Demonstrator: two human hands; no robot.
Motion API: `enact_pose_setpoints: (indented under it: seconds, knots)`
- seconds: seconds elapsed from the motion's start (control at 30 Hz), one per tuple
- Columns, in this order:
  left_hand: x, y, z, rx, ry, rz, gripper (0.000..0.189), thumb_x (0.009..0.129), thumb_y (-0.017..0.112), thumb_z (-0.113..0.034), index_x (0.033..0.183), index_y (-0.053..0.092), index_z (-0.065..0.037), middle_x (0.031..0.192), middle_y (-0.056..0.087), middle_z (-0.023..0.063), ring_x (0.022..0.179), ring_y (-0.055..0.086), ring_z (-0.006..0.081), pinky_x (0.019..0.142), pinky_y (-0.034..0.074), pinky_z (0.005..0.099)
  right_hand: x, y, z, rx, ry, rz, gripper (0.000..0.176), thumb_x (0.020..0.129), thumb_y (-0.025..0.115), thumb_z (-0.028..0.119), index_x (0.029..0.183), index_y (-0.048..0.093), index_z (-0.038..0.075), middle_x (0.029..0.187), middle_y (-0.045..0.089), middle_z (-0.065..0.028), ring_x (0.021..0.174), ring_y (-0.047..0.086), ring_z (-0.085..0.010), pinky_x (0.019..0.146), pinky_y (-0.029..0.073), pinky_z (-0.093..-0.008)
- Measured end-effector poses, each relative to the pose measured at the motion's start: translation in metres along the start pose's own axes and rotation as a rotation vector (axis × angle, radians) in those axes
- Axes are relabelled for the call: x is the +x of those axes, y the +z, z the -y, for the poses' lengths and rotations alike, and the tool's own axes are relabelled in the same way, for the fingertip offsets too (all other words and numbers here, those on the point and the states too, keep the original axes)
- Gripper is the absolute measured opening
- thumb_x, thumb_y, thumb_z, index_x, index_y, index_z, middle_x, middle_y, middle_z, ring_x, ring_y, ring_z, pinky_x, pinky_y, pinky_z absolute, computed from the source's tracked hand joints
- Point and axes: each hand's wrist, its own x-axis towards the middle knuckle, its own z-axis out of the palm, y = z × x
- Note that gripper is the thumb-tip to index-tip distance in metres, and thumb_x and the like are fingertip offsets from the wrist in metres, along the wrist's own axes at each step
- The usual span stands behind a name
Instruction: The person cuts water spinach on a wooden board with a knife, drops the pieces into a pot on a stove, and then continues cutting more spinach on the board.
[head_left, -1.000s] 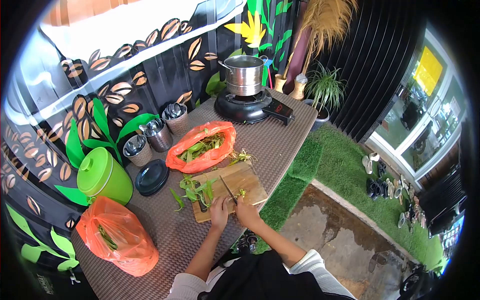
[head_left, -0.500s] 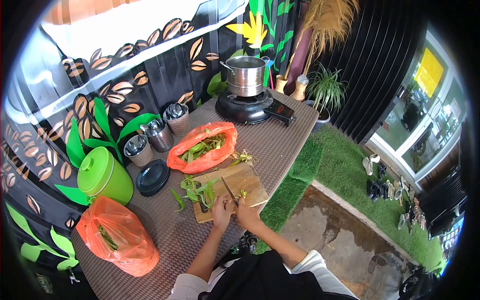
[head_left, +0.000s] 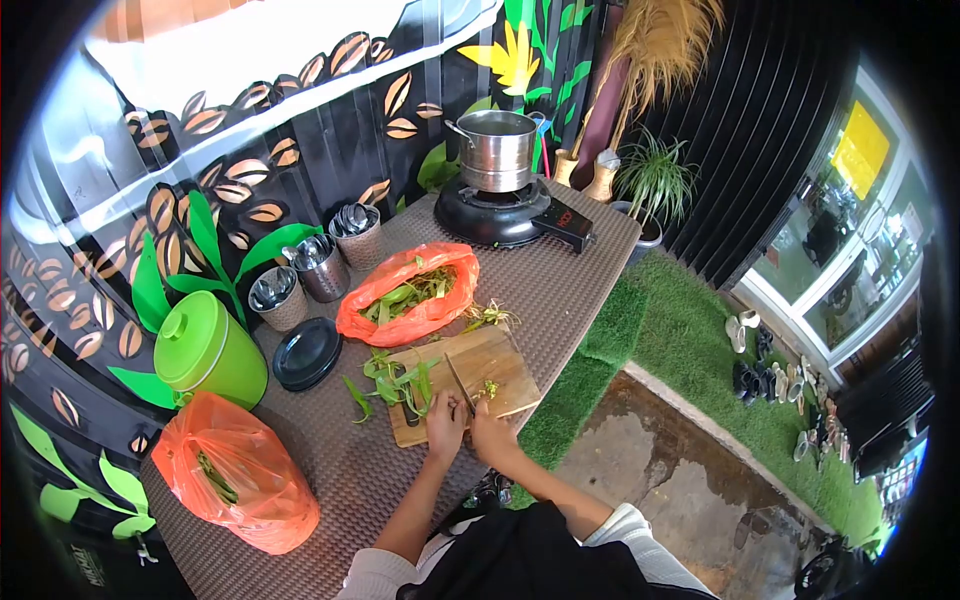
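Observation:
A wooden cutting board (head_left: 500,362) lies near the table's front edge. Over its lower part, my right hand (head_left: 492,436) is closed round the handle of a knife (head_left: 459,382), whose blade points up and away. Beside it my left hand (head_left: 444,424) is closed at the knife's left; what its fingers pinch is too small to make out. Green leafy stems (head_left: 400,384) lie on the board's left side and spill onto the table. Small chopped bits (head_left: 488,388) sit right of the blade. Behind the board, an open orange bag (head_left: 436,322) holds more greens.
A silver pot (head_left: 497,150) stands on a black stove (head_left: 490,222) at the back. On the left are cutlery cups (head_left: 278,298), dark plates (head_left: 307,352), a green lidded bucket (head_left: 212,352) and a second orange bag (head_left: 240,480). Rootlike scraps (head_left: 492,315) lie behind the board.
The whole view has shifted very slightly. Both hands and the knife keep nearly the same place over the board.

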Motion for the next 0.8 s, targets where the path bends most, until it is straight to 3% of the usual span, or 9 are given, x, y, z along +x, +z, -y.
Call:
enact_pose_setpoints:
  seconds: [0.07, 0.2, 0.27, 0.4, 0.5, 0.67, 0.8]
  knots:
    - [0.001, 0.000, 0.003, -0.044, 0.000, 0.033, 0.013, 0.080, 0.063, 0.001, 0.089, 0.053, 0.000, 0.078, 0.054, 0.0146, 0.072, 0.058, 0.0280, 0.064, 0.047, 0.0363, 0.010, 0.017, -0.003, 0.088, 0.081, 0.056, 0.035, 0.091, 0.048, 0.021, 0.114, 0.038, -0.003, 0.088, 0.064, -0.0290, 0.086, 0.065, -0.0406, 0.072, 0.052, -0.0500]
    - [-0.002, 0.002, 0.003, -0.085, -0.046, 0.021, 0.013, 0.080, 0.063, -0.001, 0.088, 0.054, -0.001, 0.078, 0.056, 0.0154, 0.074, 0.058, 0.0296, 0.065, 0.047, 0.0374, 0.024, 0.010, -0.014, 0.031, -0.037, 0.042, 0.033, 0.091, 0.047, 0.021, 0.113, 0.038, -0.003, 0.087, 0.064, -0.0284, 0.084, 0.066, -0.0404, 0.071, 0.053, -0.0496]
    - [-0.004, -0.003, -0.001, 0.177, 0.262, -0.032, 0.011, 0.080, 0.063, -0.002, 0.087, 0.055, -0.001, 0.078, 0.057, 0.0164, 0.075, 0.058, 0.0326, 0.066, 0.048, 0.0392, 0.027, 0.010, -0.019, 0.054, -0.103, -0.048, 0.021, 0.087, 0.049, 0.012, 0.103, 0.042, 0.000, 0.080, 0.067, -0.0223, 0.077, 0.068, -0.0381, 0.066, 0.055, -0.0463]
    - [-0.005, -0.003, -0.004, 0.157, 0.241, -0.005, 0.008, 0.080, 0.061, -0.002, 0.086, 0.056, -0.001, 0.080, 0.058, 0.0173, 0.077, 0.058, 0.0349, 0.067, 0.048, 0.0408, 0.015, 0.020, -0.019, -0.007, -0.077, -0.024, 0.021, 0.088, 0.050, 0.013, 0.102, 0.042, 0.000, 0.082, 0.067, -0.0230, 0.078, 0.067, -0.0393, 0.067, 0.055, -0.0459]
    - [-0.004, -0.004, -0.003, 0.109, 0.099, 0.013, 0.008, 0.079, 0.060, -0.001, 0.086, 0.056, -0.001, 0.081, 0.059, 0.0170, 0.079, 0.058, 0.0342, 0.067, 0.048, 0.0409, 0.007, 0.013, -0.004, 0.014, 0.067, 0.004, 0.023, 0.088, 0.050, 0.014, 0.104, 0.042, 0.000, 0.086, 0.066, -0.0252, 0.083, 0.066, -0.0409, 0.072, 0.054, -0.0464]
    - [0.003, -0.003, -0.001, 0.039, 0.084, 0.040, 0.014, 0.077, 0.060, 0.006, 0.089, 0.056, 0.001, 0.081, 0.058, 0.0158, 0.077, 0.059, 0.0336, 0.067, 0.048, 0.0408, 0.040, 0.021, -0.023, 0.029, -0.088, 0.013, 0.023, 0.088, 0.049, 0.015, 0.104, 0.042, 0.000, 0.083, 0.066, -0.0237, 0.080, 0.067, -0.0405, 0.070, 0.054, -0.0482]
    - [0.004, 0.000, 0.003, 0.035, 0.007, 0.020, 0.016, 0.076, 0.059, 0.009, 0.090, 0.056, 0.002, 0.082, 0.058, 0.0152, 0.075, 0.060, 0.0309, 0.067, 0.049, 0.0383, 0.017, 0.003, -0.016, 0.074, -0.086, 0.025, 0.022, 0.088, 0.049, 0.015, 0.102, 0.042, 0.000, 0.083, 0.066, -0.0237, 0.079, 0.067, -0.0398, 0.068, 0.054, -0.0489]
